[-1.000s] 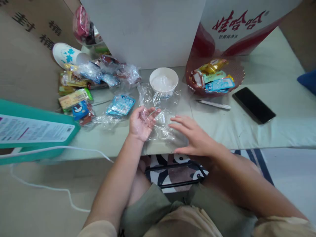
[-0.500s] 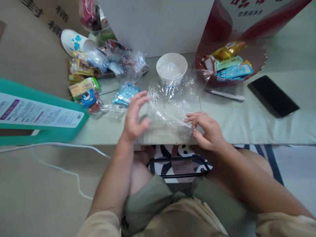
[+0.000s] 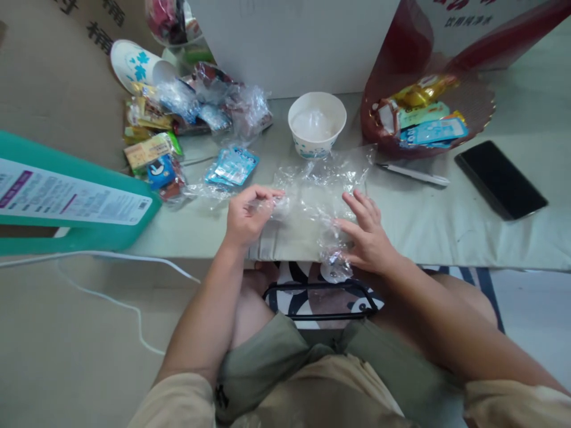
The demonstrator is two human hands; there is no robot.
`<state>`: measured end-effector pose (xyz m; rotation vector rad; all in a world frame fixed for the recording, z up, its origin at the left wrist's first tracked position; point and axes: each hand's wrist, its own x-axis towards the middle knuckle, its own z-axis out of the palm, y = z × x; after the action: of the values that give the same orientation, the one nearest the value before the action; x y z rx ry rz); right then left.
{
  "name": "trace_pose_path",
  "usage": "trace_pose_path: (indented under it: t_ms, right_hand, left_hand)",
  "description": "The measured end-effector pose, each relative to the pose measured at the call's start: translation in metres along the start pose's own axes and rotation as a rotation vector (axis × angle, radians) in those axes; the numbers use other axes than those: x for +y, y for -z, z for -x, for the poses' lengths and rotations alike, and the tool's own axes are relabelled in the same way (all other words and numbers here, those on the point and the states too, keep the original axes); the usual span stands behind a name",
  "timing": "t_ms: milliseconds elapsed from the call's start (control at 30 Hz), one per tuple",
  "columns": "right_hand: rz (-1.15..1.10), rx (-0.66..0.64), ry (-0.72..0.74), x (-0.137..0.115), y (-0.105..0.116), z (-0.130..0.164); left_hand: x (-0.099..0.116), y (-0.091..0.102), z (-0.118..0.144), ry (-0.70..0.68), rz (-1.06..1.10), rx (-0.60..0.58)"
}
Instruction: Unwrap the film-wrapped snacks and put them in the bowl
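Plastic bag: clear and crinkly plastic bag (image 3: 319,196) is lying flat near the front edge of the desk (image 3: 446,232), right in front of the person, with one corner hanging over the edge.
Left hand: left hand (image 3: 244,217) is curling its fingers (image 3: 263,193) and pinching the left side of the bag between thumb and fingertips.
Right hand: right hand (image 3: 366,238) is lying on the right side of the bag, fingers a little spread, pressing it down on the desk.
Paper cup: white paper cup (image 3: 317,123) is standing just behind the bag, with something pale inside that I cannot make out.
Red plate: red plate (image 3: 479,110) of wrapped snacks is sitting behind and to the right, with a pen (image 3: 413,174) just in front of it.
Phone: black phone (image 3: 500,179) is lying well to the right.
Snack pile: many snack packets (image 3: 154,156) are lying on the left, near a small blue packet (image 3: 232,166).
Risk one: I think the thin bag is in danger of tearing if both hands are pulling too hard.
Risk two: I think the bag's far edge is close enough to the cup to be tipping it over if the bag is yanked.
Risk three: the slippery bag may be sliding off the edge of the desk.
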<state>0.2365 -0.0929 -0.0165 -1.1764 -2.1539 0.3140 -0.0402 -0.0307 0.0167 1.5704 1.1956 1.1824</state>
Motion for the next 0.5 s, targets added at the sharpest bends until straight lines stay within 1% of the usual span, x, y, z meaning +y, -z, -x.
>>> trace_pose_path:
  t_ms: [67,100,167,200,267,333,400,500]
  right_hand:
    - [-0.021,0.135,-0.021,-0.004,0.003,-0.004]
    - [-0.065,0.179,-0.033,-0.004,0.007,-0.006]
    - [-0.181,0.217,-0.087,-0.003,0.016,-0.009]
    - [-0.241,0.229,-0.139,-0.001,0.019,-0.010]
    - [-0.337,0.290,-0.292,0.004,0.022,-0.010]
    - [-0.393,0.375,-0.449,0.008,0.019,-0.012]
    - [-0.410,0.425,-0.585,0.012,0.016,-0.015]
    - [-0.356,0.388,-0.766,0.014,0.017,-0.021]
  left_hand:
    - [0.002,0.001,-0.001,-0.030,-0.054,-0.066]
    - [0.003,0.002,-0.001,-0.035,-0.082,-0.092]
    - [0.005,0.006,-0.001,-0.015,-0.123,-0.122]
    - [0.005,0.008,0.000,0.005,-0.137,-0.132]
    - [0.003,0.012,0.000,0.042,-0.157,-0.136]
    - [0.000,0.014,-0.001,0.074,-0.138,-0.108]
    - [-0.004,0.013,-0.003,0.119,-0.068,-0.040]
    - [-0.007,0.010,-0.007,0.220,0.009,0.048]
